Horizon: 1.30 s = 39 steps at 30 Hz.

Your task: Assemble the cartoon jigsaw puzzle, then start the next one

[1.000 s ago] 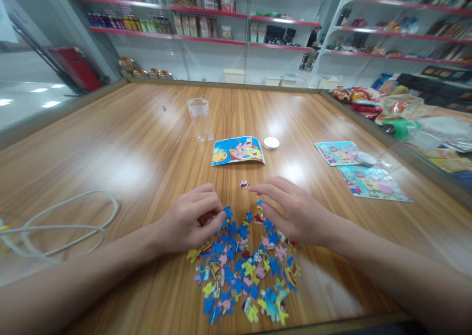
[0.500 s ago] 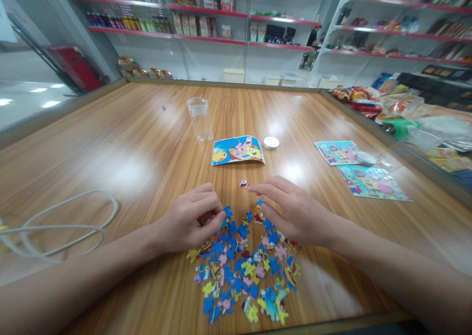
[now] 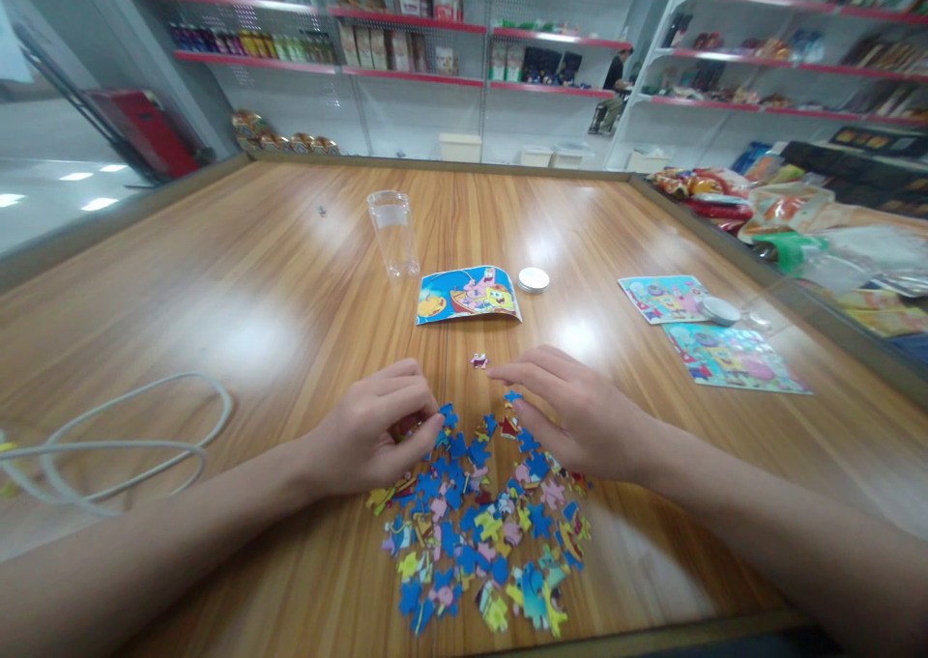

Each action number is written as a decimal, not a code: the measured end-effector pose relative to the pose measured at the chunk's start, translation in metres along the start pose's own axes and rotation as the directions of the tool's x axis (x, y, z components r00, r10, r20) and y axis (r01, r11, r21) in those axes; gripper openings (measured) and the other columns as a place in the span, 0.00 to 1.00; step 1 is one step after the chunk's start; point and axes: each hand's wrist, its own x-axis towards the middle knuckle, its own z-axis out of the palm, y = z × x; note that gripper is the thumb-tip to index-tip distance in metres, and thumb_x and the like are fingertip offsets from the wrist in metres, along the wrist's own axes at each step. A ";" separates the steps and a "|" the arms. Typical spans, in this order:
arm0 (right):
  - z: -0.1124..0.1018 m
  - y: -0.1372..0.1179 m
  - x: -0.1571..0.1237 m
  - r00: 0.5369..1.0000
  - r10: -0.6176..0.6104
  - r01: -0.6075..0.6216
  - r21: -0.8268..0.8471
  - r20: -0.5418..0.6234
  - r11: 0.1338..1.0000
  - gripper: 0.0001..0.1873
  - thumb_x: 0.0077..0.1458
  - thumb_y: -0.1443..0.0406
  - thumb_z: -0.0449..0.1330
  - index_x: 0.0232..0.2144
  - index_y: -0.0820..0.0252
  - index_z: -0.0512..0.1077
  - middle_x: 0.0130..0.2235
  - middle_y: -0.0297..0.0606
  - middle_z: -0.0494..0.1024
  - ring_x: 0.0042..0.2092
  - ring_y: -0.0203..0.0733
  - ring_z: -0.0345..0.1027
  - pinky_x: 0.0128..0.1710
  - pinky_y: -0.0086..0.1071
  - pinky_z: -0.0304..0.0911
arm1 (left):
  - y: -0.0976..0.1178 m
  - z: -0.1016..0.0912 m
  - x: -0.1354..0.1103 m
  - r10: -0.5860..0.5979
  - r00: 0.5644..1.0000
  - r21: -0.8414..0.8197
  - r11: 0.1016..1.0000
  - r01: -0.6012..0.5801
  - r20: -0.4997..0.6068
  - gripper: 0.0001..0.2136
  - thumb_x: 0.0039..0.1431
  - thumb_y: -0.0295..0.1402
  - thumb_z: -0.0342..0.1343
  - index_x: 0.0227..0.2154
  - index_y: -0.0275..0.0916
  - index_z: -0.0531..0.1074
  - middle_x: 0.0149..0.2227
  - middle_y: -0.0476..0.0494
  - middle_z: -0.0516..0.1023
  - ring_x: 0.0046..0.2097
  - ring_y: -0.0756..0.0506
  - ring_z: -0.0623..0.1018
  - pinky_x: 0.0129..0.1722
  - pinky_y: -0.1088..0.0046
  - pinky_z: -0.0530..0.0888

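Loose jigsaw pieces, mostly blue, yellow and pink, lie spread on the wooden table before me. At their upper left rests my left hand, fingers curled with thumb and fingertips close together; whether a piece is inside is hidden. My right hand lies at the upper right of the pieces, fingers stretched and thumb apart, with nothing gripped. Just left of its fingertips a single pink-and-white puzzle piece sits apart from the rest. Beyond it is a slightly curled cartoon picture sheet.
A clear plastic cup stands behind the picture sheet, with a round white lid to the sheet's right. Two more picture cards and another lid lie at right. A pale cable loops at left. Stocked shelves line the back.
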 end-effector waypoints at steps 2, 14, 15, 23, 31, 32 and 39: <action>0.001 0.000 0.000 1.000 -0.005 0.005 0.000 -0.005 1.000 0.19 0.62 0.72 0.54 0.55 0.66 0.69 0.50 0.49 0.76 0.50 0.49 0.69 0.51 0.46 0.69 | -0.001 0.000 -0.001 0.001 1.000 -0.002 1.000 -0.001 0.003 0.08 0.61 0.21 0.55 0.29 0.37 0.66 0.26 0.50 0.65 0.31 0.49 0.63 0.31 0.71 0.61; -0.001 0.000 0.001 1.000 -0.013 0.013 -0.008 0.005 1.000 0.18 0.62 0.72 0.54 0.54 0.66 0.69 0.47 0.49 0.78 0.47 0.48 0.69 0.48 0.46 0.69 | -0.002 0.001 -0.001 0.007 1.000 -0.001 1.000 -0.007 0.000 0.07 0.61 0.21 0.56 0.29 0.37 0.67 0.25 0.50 0.65 0.31 0.49 0.63 0.30 0.71 0.61; -0.001 0.000 0.001 1.000 -0.015 0.015 -0.006 0.004 1.000 0.18 0.62 0.72 0.54 0.54 0.66 0.69 0.47 0.49 0.78 0.47 0.48 0.69 0.48 0.46 0.69 | -0.002 0.001 -0.001 0.005 1.000 0.000 1.000 -0.005 0.002 0.07 0.61 0.21 0.56 0.29 0.37 0.67 0.25 0.50 0.65 0.31 0.49 0.63 0.30 0.70 0.61; -0.001 0.001 0.000 1.000 -0.011 0.011 -0.010 0.007 1.000 0.19 0.61 0.72 0.54 0.54 0.64 0.69 0.47 0.48 0.78 0.47 0.48 0.69 0.47 0.46 0.69 | -0.001 0.002 0.000 0.020 1.000 0.004 1.000 -0.020 -0.008 0.07 0.61 0.21 0.55 0.29 0.37 0.67 0.26 0.50 0.65 0.31 0.49 0.63 0.31 0.70 0.61; 0.000 0.001 0.000 1.000 -0.021 0.021 -0.014 -0.001 1.000 0.19 0.61 0.72 0.54 0.54 0.67 0.69 0.47 0.49 0.78 0.47 0.48 0.69 0.47 0.45 0.69 | 0.000 0.001 0.001 0.025 1.000 0.004 1.000 -0.025 -0.009 0.08 0.61 0.20 0.55 0.29 0.37 0.66 0.25 0.50 0.65 0.31 0.49 0.63 0.31 0.71 0.61; 0.000 0.001 0.000 1.000 -0.020 0.020 -0.011 0.000 1.000 0.19 0.61 0.72 0.54 0.54 0.67 0.69 0.47 0.49 0.78 0.47 0.48 0.69 0.47 0.45 0.69 | -0.001 0.001 0.001 0.024 1.000 0.004 1.000 -0.024 -0.009 0.08 0.61 0.20 0.55 0.29 0.37 0.66 0.25 0.50 0.65 0.31 0.49 0.63 0.31 0.71 0.61; 0.000 0.001 0.000 1.000 -0.010 0.010 -0.007 0.013 1.000 0.19 0.61 0.72 0.54 0.54 0.65 0.69 0.47 0.48 0.77 0.47 0.48 0.68 0.48 0.46 0.68 | 0.000 0.002 0.000 0.021 1.000 0.015 1.000 -0.021 -0.002 0.07 0.61 0.21 0.55 0.29 0.37 0.67 0.25 0.49 0.65 0.30 0.49 0.63 0.30 0.70 0.61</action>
